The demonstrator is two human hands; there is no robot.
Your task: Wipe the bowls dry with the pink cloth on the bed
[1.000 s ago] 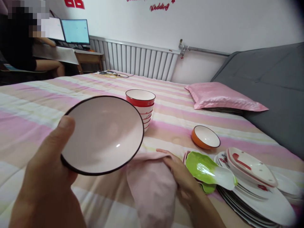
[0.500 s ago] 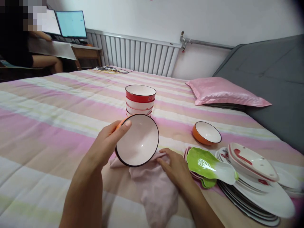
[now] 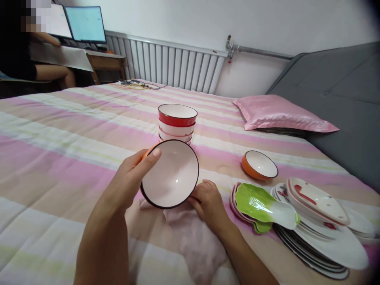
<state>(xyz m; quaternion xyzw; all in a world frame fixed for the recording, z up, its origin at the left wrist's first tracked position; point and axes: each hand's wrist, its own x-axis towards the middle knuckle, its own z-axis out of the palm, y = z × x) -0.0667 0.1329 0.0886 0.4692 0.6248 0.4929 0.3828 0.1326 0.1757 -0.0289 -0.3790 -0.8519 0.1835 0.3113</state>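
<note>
My left hand (image 3: 133, 174) grips an orange bowl (image 3: 172, 174) by its left rim, thumb over the edge. The bowl is tilted so its white inside and dark rim face me. My right hand (image 3: 209, 202) is closed on a pale pink cloth (image 3: 196, 237) at the bowl's lower right; its fingertips are partly hidden behind the bowl. The cloth hangs below and lies on the bedspread. Just behind the held bowl stands a stack of red and white bowls (image 3: 177, 120). A second orange bowl (image 3: 259, 165) rests to the right.
Green leaf-shaped dishes (image 3: 255, 202) and a pile of plates (image 3: 326, 245) lie at the right. A pink pillow (image 3: 282, 113) is by the grey headboard (image 3: 335, 87). Cables (image 3: 139, 84) lie at the far edge, before a radiator (image 3: 166, 61). A person (image 3: 18, 51) sits at a desk, far left.
My right hand has moved slightly left and up, its fingers now curled on the cloth behind the bowl's edge. The held bowl has barely shifted. The view has moved a little.
</note>
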